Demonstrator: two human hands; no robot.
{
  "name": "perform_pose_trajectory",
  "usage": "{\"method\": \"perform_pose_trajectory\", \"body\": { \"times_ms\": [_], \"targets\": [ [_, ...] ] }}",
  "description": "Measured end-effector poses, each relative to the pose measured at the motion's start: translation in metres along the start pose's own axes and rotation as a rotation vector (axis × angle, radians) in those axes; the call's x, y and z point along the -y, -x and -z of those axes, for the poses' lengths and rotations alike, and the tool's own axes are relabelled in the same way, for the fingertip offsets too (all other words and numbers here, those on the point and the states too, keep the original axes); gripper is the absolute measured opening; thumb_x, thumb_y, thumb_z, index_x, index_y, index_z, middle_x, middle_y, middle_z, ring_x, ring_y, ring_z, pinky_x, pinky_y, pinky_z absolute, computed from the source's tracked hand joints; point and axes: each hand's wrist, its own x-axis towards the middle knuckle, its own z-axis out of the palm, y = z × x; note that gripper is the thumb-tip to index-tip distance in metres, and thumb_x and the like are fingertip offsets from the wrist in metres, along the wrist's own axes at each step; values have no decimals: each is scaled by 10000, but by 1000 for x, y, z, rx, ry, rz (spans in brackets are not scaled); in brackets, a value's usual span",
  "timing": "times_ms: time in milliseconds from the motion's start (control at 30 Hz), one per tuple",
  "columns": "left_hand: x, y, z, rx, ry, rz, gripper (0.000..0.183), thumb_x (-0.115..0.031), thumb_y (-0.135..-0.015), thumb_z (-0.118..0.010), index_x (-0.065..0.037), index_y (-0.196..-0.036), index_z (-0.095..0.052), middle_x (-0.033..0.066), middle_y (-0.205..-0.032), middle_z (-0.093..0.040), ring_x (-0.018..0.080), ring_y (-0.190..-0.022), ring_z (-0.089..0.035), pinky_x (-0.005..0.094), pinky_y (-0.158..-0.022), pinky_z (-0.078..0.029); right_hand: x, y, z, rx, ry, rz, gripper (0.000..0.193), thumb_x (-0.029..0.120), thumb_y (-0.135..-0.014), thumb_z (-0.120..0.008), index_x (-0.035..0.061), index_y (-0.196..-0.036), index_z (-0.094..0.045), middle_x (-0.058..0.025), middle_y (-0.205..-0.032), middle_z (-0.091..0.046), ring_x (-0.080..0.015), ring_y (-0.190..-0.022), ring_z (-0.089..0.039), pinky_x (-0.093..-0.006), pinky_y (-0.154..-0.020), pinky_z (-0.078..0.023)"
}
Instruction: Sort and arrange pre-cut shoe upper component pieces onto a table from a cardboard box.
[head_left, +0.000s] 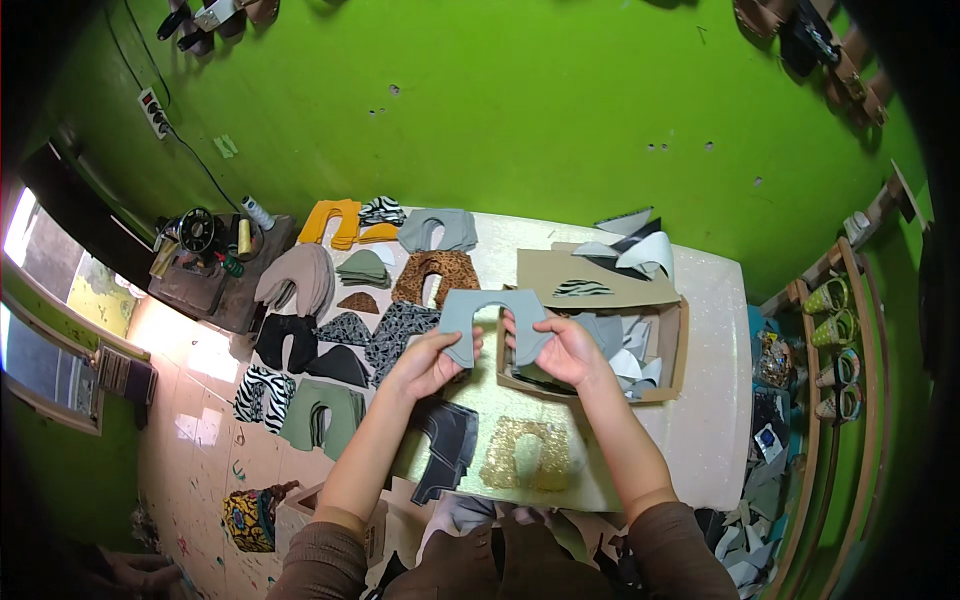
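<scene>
One dark piece (445,447) and one gold piece (503,462) lie on the table (712,370); beyond, left hand (428,364) and right hand (572,352) each pinch one leg of a grey arch-shaped piece (492,298) above the table; farthest stands a green wall (540,120).

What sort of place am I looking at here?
Probably a small shoemaking workshop: the held U-shaped grey piece looks like a cut shoe part, there's apparently a sewing machine at left, and patterned footwear at right.
</scene>
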Motion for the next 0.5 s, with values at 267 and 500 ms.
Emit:
{"method": "perform_pose_trajectory", "body": {
  "times_ms": [267,500],
  "targets": [
    [-75,-36,48,-223,-179,-124,266,-22,-868,-427,63,-1119,-452,140,-1036,-569,195,-908,-583,304,-797,-495,-11,-120,-40,-261,226,95,461,-51,-758,-324,-16,-1211,-401,-160,-1142,-520,-259,-1045,-535,-372,-932,-419],
    [-113,-101,98,-206,-94,-172,279,3,-852,-388,45,-1121,-450,114,-1031,-573,185,-904,-574,287,-781,-480,-15,-204,-10,-467,161,209,452,-61,-746,-312,-32,-1185,-413,-169,-1121,-516,-278,-1029,-528,-387,-952,-407]
  ]
}}
